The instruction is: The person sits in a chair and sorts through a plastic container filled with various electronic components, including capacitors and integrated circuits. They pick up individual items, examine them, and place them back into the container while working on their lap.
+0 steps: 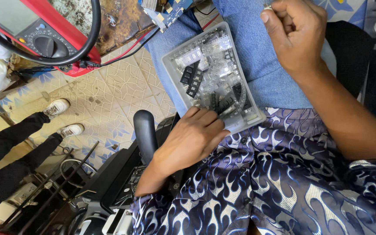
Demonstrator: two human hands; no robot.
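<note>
A clear plastic box [170, 65] full of small black and clear electronic parts rests on my lap, on blue jeans [266, 78]. My left hand [190, 139] rests against the box's near edge, fingers curled onto its rim and into the parts. My right hand [297, 35] is raised past the box at the upper right, fingers closed on a tiny pale part [267, 6] pinched at the fingertips near the frame's top edge.
A red multimeter [44, 39] with black and red leads lies at the upper left. A blue circuit board [172, 11] shows at the top. A black chair armrest [144, 130] stands left of my left hand. Another person's legs and white shoes [59, 106] stand on the tiled floor.
</note>
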